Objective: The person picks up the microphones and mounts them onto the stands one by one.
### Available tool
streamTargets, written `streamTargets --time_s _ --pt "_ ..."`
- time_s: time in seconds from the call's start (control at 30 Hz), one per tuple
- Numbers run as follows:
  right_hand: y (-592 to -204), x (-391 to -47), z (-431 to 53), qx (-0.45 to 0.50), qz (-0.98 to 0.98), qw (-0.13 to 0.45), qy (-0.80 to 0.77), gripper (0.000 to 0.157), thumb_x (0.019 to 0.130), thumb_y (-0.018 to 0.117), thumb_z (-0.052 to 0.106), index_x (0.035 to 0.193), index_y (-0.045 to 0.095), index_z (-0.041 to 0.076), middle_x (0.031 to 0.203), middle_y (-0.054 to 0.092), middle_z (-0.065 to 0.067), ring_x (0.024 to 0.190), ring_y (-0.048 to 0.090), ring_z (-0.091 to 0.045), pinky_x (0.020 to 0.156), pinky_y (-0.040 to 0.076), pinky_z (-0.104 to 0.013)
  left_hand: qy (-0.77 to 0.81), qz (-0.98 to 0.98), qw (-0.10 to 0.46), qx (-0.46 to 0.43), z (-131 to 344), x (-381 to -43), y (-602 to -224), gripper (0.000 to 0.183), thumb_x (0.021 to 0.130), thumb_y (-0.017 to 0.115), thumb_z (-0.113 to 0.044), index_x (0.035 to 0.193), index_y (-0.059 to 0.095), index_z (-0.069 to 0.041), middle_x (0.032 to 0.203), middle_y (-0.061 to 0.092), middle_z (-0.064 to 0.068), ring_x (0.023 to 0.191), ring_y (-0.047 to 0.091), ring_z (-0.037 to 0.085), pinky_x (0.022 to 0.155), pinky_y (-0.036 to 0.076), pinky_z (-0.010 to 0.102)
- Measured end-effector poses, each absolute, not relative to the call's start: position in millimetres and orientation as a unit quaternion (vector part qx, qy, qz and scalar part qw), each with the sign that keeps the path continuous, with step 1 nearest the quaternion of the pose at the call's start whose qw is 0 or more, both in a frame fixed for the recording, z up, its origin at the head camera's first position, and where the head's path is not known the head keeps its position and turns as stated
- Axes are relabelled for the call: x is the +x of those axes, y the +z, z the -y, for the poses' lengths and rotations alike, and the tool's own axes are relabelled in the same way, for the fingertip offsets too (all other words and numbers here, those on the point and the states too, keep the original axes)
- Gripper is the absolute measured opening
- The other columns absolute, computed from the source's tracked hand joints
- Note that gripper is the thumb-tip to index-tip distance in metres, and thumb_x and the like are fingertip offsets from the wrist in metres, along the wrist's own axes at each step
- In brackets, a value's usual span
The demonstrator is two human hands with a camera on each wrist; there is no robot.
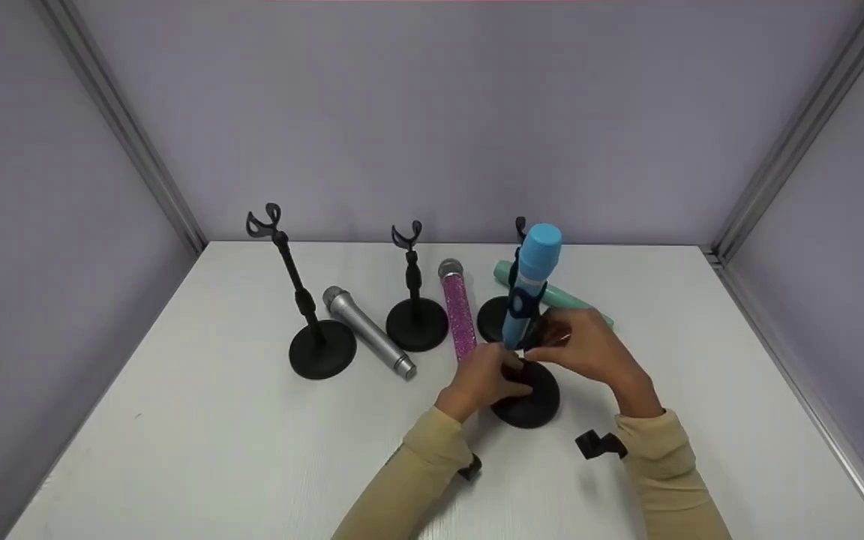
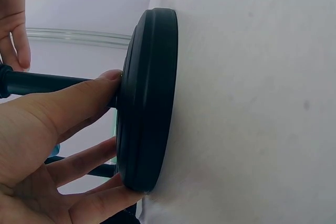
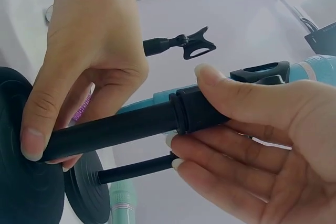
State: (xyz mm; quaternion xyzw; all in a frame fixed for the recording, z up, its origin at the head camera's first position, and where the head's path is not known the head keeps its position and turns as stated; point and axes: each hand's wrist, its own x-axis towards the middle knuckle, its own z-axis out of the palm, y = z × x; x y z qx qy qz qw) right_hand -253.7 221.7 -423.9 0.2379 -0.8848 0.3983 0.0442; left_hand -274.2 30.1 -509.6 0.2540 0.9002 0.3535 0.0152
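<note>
I have the white table (image 1: 199, 450) running to a right edge well off at three o'clock from the near black stand (image 1: 533, 409), which both hands grip, the left hand (image 1: 483, 379) low on its pole, the right hand (image 1: 588, 345) pinching the collar below the blue microphone (image 1: 537, 259). Crowding me are another stand (image 1: 490, 319) at twelve, the green microphone (image 1: 565, 300) at one and the purple microphone (image 1: 459, 311) at eleven.

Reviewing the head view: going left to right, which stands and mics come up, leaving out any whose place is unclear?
Left stand → silver mic → second stand → pink mic → blue mic.
</note>
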Motion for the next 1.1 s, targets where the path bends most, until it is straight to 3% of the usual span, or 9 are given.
streamTargets --time_s 0.23,0.53,0.87,1.1 --pt "-423.8 -252.9 -226.9 0.262 0.862 -0.019 0.434 0.023 0.094 0.071 0.002 0.117 0.07 -0.002 0.111 0.072 -0.019 0.107 0.072 -0.037 0.095 0.058 -0.051 0.349 -0.901 0.016 0.258 -31.2 -275.2 -510.8 0.032 0.081 0.089 -0.027 0.106 0.082 -0.008 0.104 0.08 0.002 0.101 0.072 0.014 0.089 0.057 0.025" --pt "-422.4 -253.8 -227.1 0.257 0.863 -0.022 0.435 0.02 0.094 0.071 0.003 0.114 0.071 0.001 0.111 0.074 -0.017 0.104 0.074 -0.034 0.095 0.058 -0.052 0.349 -0.904 0.026 0.247 -33.2 -275.6 -508.5 0.028 0.082 0.089 -0.028 0.104 0.083 -0.011 0.099 0.081 -0.002 0.098 0.071 0.011 0.088 0.057 0.026" --pt "-422.4 -251.8 -221.4 0.235 0.87 0.024 0.432 0.015 0.088 0.076 0.0 0.103 0.076 0.001 0.101 0.077 -0.016 0.095 0.077 -0.03 0.086 0.062 -0.043 0.351 -0.905 0.029 0.239 -32.3 -275.4 -508.7 0.025 0.082 0.089 -0.028 0.1 0.083 -0.012 0.094 0.08 -0.003 0.094 0.07 0.008 0.087 0.056 0.026" --pt "-421.1 -250.0 -217.0 0.234 0.873 0.038 0.426 0.014 0.088 0.076 -0.003 0.101 0.075 -0.002 0.098 0.078 -0.016 0.092 0.078 -0.031 0.083 0.063 -0.041 0.347 -0.907 0.013 0.239 -31.4 -273.8 -509.7 0.032 0.081 0.09 -0.029 0.105 0.082 -0.01 0.101 0.081 0.0 0.1 0.072 0.013 0.089 0.058 0.027"
